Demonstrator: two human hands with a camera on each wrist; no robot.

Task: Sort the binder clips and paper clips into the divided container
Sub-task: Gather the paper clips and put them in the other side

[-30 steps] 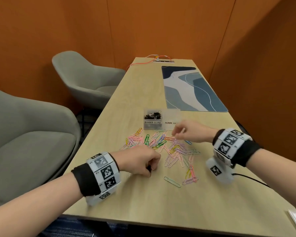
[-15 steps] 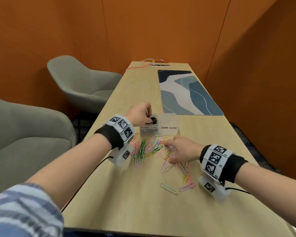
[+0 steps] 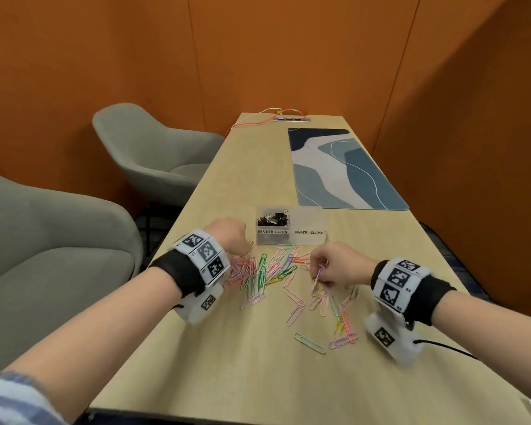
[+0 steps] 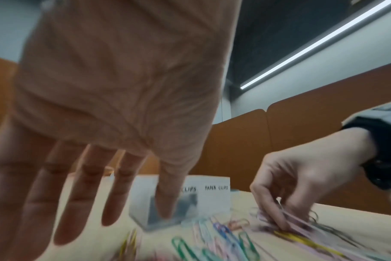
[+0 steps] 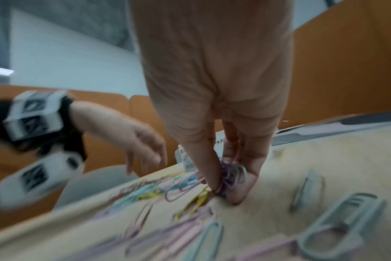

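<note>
A clear divided container (image 3: 290, 237) stands mid-table. Its left part, labelled BINDER CLIPS, holds black binder clips (image 3: 273, 219); the right part, labelled PAPER CLIPS (image 3: 308, 223), looks bare. Coloured paper clips (image 3: 267, 271) lie scattered in front of it. My left hand (image 3: 245, 252) hovers over the pile's left edge, and in the left wrist view its fingers (image 4: 83, 194) are straight, spread and hold nothing. My right hand (image 3: 319, 273) pinches a small bunch of paper clips (image 5: 231, 174) at the pile's right side, close to the tabletop.
A blue patterned desk mat (image 3: 344, 170) lies behind the container on the right. An orange cable (image 3: 258, 121) runs to a socket strip at the far end. Two grey armchairs (image 3: 154, 154) stand along the table's left edge. More loose clips (image 3: 344, 332) lie near my right wrist.
My left hand has come back from the binder clip compartment to the pile's left edge, now holding nothing. My right hand has gathered several paper clips into a pinch.
</note>
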